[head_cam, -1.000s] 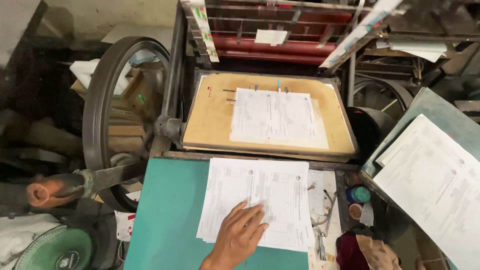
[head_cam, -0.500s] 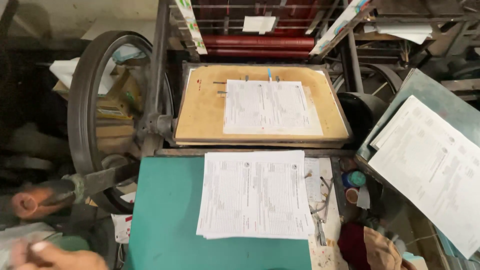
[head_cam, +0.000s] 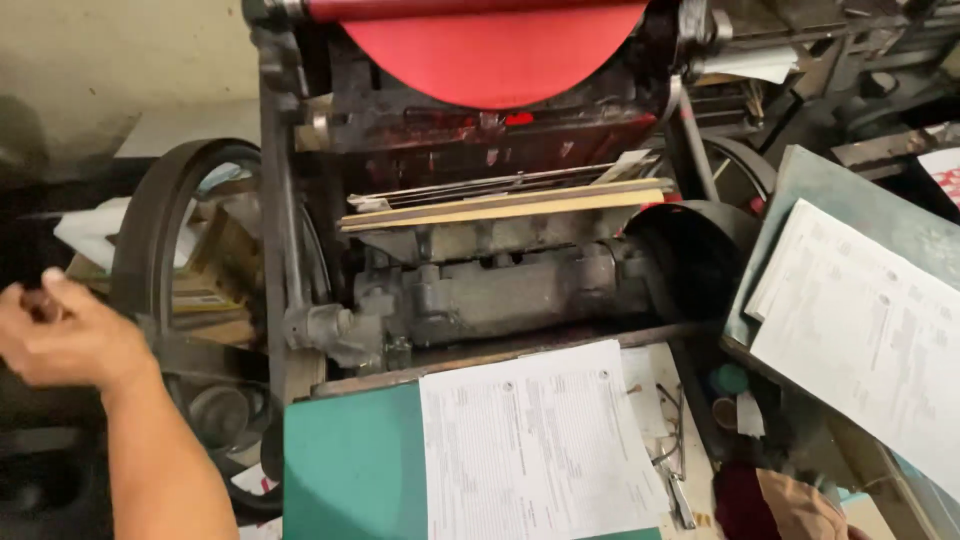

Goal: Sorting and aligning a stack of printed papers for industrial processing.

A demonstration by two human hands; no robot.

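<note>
The left hand [head_cam: 70,340] is reaching out at the far left of the scene, its fingers curled closed around a dark lever handle [head_cam: 35,305] that is showing only as a small stub above the thumb; the forearm is running down and to the right toward the near edge. Just right of that hand, the large dark flywheel [head_cam: 160,230] of the printing press is standing upright, with cardboard and paper scraps visible through its opening. The right hand is not appearing in the head view, so its condition cannot be reported. At the centre, the press platen [head_cam: 500,205] is sitting tilted up nearly edge-on, showing its pale wooden edge, with grey cast-iron machinery [head_cam: 500,290] lying beneath it. Above, at the far side, a red ink disc [head_cam: 490,50] is filling the top of the frame. On the near side, a green feed board [head_cam: 350,470] is carrying a stack of printed white sheets [head_cam: 540,450], which is lying flat on its right half, well apart from the left hand. To the right, a second stack of printed sheets [head_cam: 860,330] is resting on a slanted grey-green board [head_cam: 850,210]. Between the two stacks, small items are lying in a cluttered strip, too small to identify with certainty.
</note>
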